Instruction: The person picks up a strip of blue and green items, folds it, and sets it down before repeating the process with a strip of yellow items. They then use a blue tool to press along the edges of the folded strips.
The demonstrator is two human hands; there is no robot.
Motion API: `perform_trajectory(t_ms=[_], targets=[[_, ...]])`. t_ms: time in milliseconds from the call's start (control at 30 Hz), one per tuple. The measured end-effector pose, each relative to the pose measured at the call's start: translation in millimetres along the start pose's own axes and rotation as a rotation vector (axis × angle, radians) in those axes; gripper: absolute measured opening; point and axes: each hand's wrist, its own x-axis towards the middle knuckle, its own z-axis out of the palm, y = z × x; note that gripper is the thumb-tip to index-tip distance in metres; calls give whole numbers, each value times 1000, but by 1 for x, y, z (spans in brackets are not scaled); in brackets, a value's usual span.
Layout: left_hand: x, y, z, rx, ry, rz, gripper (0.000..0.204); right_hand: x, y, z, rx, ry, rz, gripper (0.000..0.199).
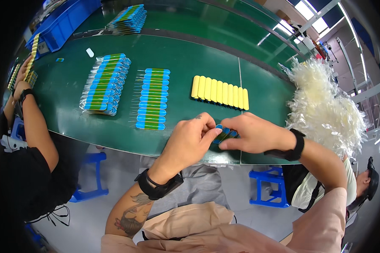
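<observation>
Near the table's front edge, my left hand [189, 138] and my right hand [254, 134] meet over a short strip of rounded blue-and-green pieces [226, 135]. Both hands are closed on it, thumbs and fingers pinching its two sides. Fingers cover part of the strip. Just beyond my hands lies a row of rounded yellow pieces [219, 91] with a dark underside. Left of it is a single row of blue-and-green pieces [154, 99] with thin wires sticking out on its left. Further left stands a thick stack of similar blue-and-green rows [107, 84].
Another blue-and-green stack [128, 19] lies at the back, near a blue bin [63, 27]. A heap of pale, clear film strips [325, 105] rises at the right. At the left, a co-worker's arm [38, 118] reaches over the green table [181, 55]. Blue stools [268, 187] stand below.
</observation>
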Motion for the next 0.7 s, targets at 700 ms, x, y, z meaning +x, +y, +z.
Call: perform_trajectory(t_ms=[700], targets=[[-21,-9,3,203,22,165,14,20,-9,1,-73,-147,70,28]])
